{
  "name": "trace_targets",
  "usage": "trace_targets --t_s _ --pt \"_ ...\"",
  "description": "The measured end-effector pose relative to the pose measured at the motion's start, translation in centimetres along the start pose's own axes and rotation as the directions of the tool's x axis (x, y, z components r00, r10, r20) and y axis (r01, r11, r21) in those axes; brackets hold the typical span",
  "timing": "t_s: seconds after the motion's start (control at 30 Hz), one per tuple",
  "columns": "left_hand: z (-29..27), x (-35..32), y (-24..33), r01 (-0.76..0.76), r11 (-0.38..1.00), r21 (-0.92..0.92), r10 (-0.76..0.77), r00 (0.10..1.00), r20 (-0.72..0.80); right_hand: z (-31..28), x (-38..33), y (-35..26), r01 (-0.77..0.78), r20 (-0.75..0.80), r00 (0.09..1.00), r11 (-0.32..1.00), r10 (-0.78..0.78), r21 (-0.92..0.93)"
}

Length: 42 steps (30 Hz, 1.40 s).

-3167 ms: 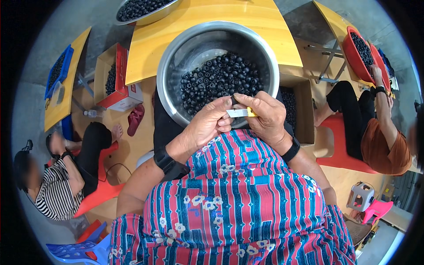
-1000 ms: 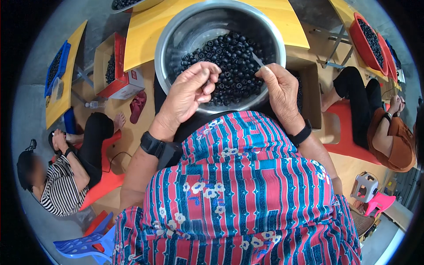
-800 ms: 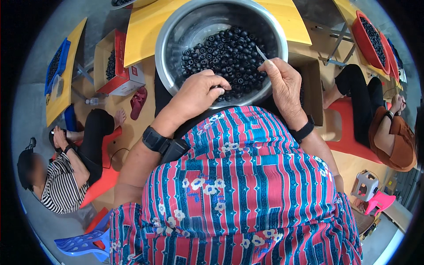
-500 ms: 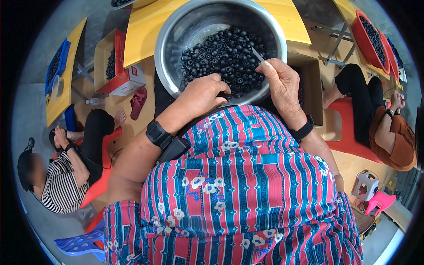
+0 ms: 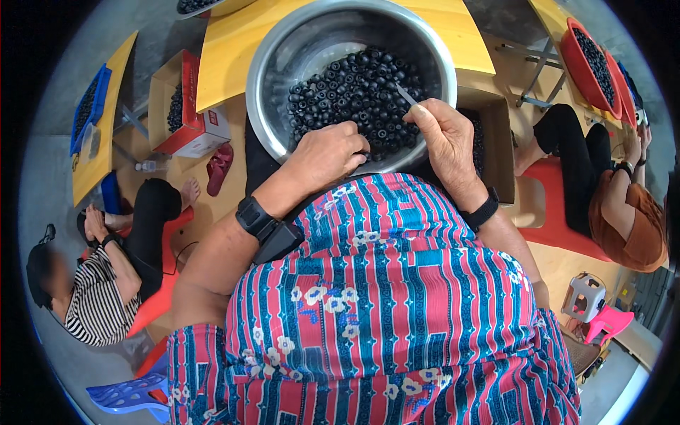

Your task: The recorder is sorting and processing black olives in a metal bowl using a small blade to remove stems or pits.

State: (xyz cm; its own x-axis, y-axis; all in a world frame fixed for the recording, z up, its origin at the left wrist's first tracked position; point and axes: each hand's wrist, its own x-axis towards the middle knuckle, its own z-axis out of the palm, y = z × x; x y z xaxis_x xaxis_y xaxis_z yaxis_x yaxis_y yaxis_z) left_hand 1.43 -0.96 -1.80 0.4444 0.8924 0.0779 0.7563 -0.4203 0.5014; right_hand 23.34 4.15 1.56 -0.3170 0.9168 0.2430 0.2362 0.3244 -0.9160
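Observation:
A wide steel bowl (image 5: 259,78) in front of me holds a heap of small, round black pieces (image 5: 354,92) with holes in them. My right hand (image 5: 448,138), above the bowl's right rim, pinches a thin, pale, narrow blade (image 5: 405,93) between thumb and forefinger. The blade points up and left over the pieces. At the bowl's near edge, my left hand (image 5: 322,152) is closed, its fingers curled down by the heap. Whatever lies within those fingers is hidden.
Under the bowl stands a yellow table (image 5: 230,60). An open cardboard box (image 5: 501,142) sits right of it, a red-and-white box (image 5: 202,134) left. People sit on both sides, near a blue tray (image 5: 91,106) and a red basin (image 5: 577,71) of black pieces. A sandal (image 5: 220,168) lies on the floor.
Both hands stay nearly in place, the right still holding the blade. The whole view shifts slightly. The person at right has raised their hands toward the table.

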Motion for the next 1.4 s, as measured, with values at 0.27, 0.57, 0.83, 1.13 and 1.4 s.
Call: trace_targets --t_s 0.27,0.57,0.83,1.13,1.4 --pt "-0.3 0.2 -0.4 0.066 0.944 -0.322 -0.109 0.987 -0.118 -0.2 0.1 0.6 -0.019 0.042 0.999 1.0 0.019 -0.002" --pt "-1.4 0.3 1.2 0.198 0.57 -0.797 -0.291 0.956 0.029 0.8 -0.2 0.7 0.021 0.257 0.966 0.997 -0.039 0.07" --pt "-0.1 -0.1 1.0 0.212 0.004 -0.977 -0.23 0.951 0.205 0.9 -0.5 0.2 0.061 0.28 0.956 0.993 -0.086 0.098" --pt "0.0 0.2 2.0 0.236 -0.175 -0.956 -0.193 0.944 0.268 0.7 -0.5 -0.7 0.086 0.259 0.962 0.996 -0.091 0.029" --pt "0.5 -0.1 2.0 0.127 -0.265 -0.956 -0.171 0.969 0.177 0.2 -0.6 -1.8 0.152 0.177 0.975 0.984 -0.134 -0.091"
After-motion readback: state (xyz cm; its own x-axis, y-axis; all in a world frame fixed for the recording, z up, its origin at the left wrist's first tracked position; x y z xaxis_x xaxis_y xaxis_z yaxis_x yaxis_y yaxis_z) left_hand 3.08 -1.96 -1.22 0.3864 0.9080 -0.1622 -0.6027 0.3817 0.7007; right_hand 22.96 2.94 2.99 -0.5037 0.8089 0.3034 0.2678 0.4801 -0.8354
